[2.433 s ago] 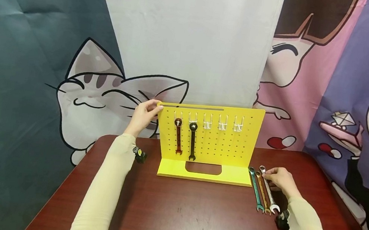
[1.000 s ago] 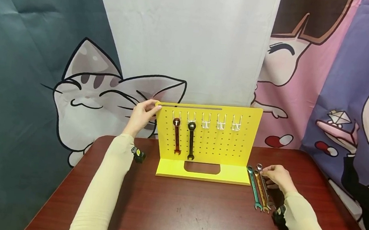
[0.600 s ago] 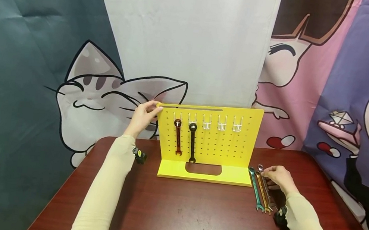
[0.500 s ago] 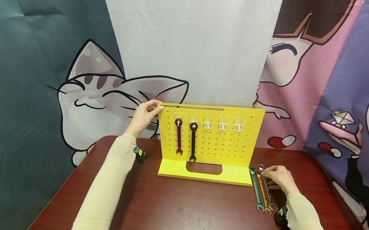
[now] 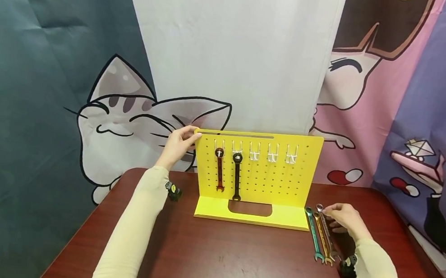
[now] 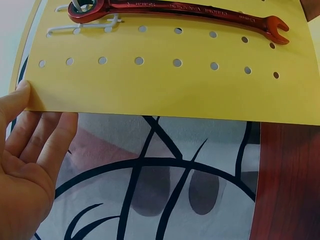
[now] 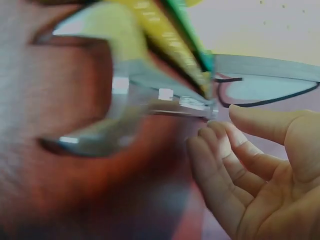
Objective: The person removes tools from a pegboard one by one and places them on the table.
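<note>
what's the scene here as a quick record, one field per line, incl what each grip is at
holder: yellow pegboard, standing on the table
hung: red wrench, black wrench, on the two leftmost hooks
bare hooks: three, right of the black wrench
off the pegboard: green wrench, gold wrench, silver wrench, side by side at its right
left grip: pinches the pegboard's upper left corner
right grip: at the silver wrench's ring end; whether pinching is unclear

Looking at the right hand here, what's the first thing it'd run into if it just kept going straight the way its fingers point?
Most likely the silver wrench: its ring end lies right at the right hand's fingertips, though whether they already touch is unclear.
</note>
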`<control>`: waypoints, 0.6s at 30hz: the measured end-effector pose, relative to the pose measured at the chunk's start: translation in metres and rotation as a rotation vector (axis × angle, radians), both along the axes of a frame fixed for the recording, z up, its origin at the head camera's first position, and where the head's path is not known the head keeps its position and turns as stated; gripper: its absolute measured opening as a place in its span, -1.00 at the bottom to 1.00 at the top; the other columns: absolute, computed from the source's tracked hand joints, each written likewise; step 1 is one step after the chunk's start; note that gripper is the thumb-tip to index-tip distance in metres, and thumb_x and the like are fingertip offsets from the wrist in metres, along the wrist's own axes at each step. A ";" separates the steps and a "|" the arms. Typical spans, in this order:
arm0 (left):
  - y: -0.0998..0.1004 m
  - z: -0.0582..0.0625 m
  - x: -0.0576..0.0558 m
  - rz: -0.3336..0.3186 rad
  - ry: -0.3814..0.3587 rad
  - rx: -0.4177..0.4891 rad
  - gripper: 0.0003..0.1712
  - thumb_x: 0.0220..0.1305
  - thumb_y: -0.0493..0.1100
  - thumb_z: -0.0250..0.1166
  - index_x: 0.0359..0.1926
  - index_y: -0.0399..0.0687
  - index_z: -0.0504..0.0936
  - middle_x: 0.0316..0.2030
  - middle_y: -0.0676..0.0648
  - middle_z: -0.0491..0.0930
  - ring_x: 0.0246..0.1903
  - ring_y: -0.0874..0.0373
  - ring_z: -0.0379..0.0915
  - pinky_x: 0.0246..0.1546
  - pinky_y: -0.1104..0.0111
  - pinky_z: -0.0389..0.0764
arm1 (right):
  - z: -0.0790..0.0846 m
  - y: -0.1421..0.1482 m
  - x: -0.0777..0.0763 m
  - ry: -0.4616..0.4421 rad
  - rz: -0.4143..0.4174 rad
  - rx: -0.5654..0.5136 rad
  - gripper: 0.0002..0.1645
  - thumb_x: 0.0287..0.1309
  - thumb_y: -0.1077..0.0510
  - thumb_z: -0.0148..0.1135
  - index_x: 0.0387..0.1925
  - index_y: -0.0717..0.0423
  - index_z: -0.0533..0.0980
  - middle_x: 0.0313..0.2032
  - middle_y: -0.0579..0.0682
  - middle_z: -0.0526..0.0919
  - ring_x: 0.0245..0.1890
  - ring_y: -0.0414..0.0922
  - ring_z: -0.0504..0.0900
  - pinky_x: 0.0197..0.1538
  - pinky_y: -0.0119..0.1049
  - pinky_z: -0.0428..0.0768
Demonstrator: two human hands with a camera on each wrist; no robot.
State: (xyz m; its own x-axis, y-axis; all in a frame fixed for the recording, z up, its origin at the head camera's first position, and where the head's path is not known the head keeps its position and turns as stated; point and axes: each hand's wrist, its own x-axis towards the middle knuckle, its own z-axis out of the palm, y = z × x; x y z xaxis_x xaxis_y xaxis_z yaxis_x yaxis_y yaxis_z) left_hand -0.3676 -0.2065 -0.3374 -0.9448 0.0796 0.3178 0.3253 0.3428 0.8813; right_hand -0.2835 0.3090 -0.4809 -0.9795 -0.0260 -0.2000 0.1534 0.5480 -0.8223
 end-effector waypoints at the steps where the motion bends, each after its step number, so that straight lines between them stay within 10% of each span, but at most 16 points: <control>1: 0.000 -0.001 0.000 -0.001 -0.001 0.002 -0.62 0.41 0.01 0.33 0.12 -0.08 0.64 -0.16 -0.16 0.71 -0.10 0.02 0.66 0.05 0.04 0.69 | 0.003 0.001 0.000 0.004 0.003 0.008 -0.54 0.43 0.10 0.15 0.03 0.50 0.49 -0.20 0.25 0.65 -0.31 0.00 0.66 -0.24 -0.09 0.77; 18: 0.002 0.001 0.003 0.001 -0.020 0.023 -0.63 0.40 0.00 0.33 0.10 -0.08 0.65 -0.15 -0.18 0.70 -0.09 0.00 0.65 0.05 0.06 0.69 | 0.057 -0.029 -0.014 0.078 0.077 -0.083 -0.43 0.45 0.06 0.19 0.20 0.50 0.41 -0.13 0.25 0.71 -0.30 -0.07 0.72 -0.20 -0.21 0.77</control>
State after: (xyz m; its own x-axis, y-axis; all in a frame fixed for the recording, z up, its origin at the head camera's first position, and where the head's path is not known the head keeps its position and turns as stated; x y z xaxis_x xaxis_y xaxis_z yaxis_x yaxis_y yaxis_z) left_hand -0.3648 -0.2046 -0.3369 -0.9510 0.0714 0.3010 0.3075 0.3233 0.8950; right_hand -0.2971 0.2797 -0.4242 -0.9864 -0.1150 -0.1175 0.0473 0.4857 -0.8729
